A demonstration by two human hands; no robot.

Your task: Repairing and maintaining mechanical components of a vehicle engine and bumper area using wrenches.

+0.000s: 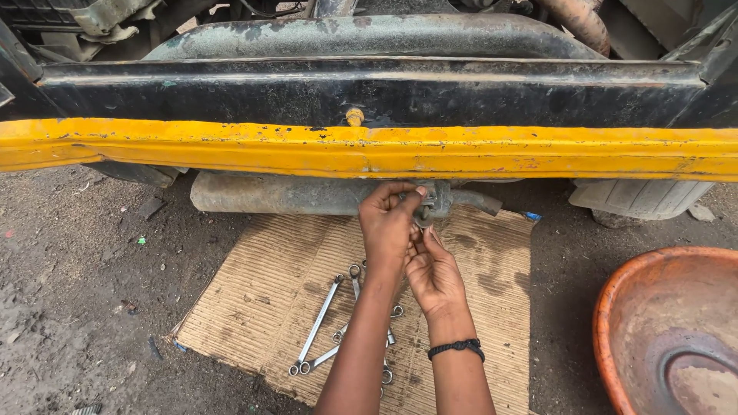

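Note:
My left hand (388,219) reaches up under the yellow bumper (231,150) and grips the metal clamp (432,201) at the end of the grey exhaust silencer (269,194). Just below it, my right hand (432,269), with a black band on the wrist, presses its fingers against the underside of the same clamp. Whether a small part sits between its fingers is hidden. Beneath my forearms, several ring spanners (323,323) lie on a sheet of cardboard (254,292).
The black rear panel (384,92) of the vehicle rises above the bumper. A tyre (638,198) stands at the right. An orange basin (661,323) sits on the dirt at the lower right. Dark oily ground (84,292) surrounds the cardboard.

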